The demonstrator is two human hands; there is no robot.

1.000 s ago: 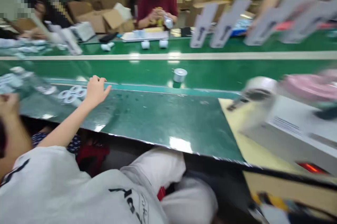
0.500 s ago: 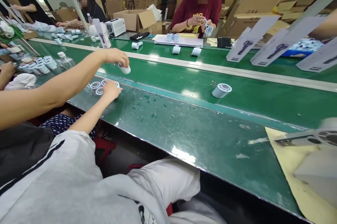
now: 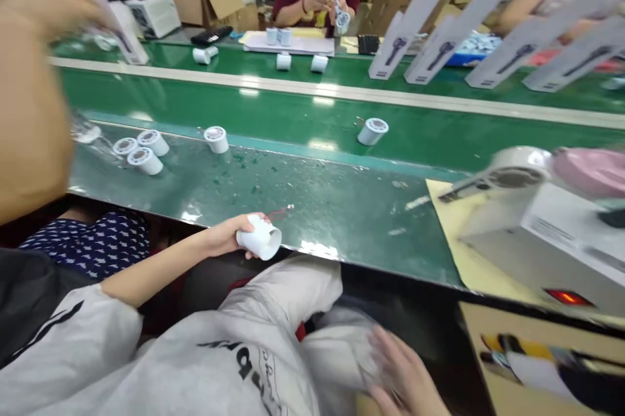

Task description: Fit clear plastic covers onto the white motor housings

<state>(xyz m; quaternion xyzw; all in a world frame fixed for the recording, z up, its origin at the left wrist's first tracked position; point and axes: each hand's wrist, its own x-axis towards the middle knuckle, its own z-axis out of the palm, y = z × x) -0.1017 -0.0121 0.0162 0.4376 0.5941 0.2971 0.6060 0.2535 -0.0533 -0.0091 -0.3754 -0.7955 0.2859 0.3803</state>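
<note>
My left hand (image 3: 233,235) is wrapped round a white plastic cylinder (image 3: 263,240), just over the bench's front edge. The cylinder lies tilted with its hollow end facing right, and thin red wires with a small white connector stick out behind it. Low in the view, my right hand (image 3: 407,374) is above my lap; motion smears its fingers, so I cannot make out whether it holds anything. Similar fan-ended cylinders stand on the bench to the left, among them a single white cylinder (image 3: 216,140) apart from a small cluster (image 3: 145,161).
A green conveyor belt (image 3: 273,113) runs behind the bench (image 3: 312,188), carrying another cylinder (image 3: 373,132). At right are a handheld fan (image 3: 517,172) and a white box-shaped device (image 3: 576,240) with a lit red switch. A co-worker's arm (image 3: 34,97) crosses the left side.
My left hand has come from the cluster toward the bench's front edge, now with a cylinder. My right hand has entered at the bottom. The co-worker's arm has moved left, and the view has swung right.
</note>
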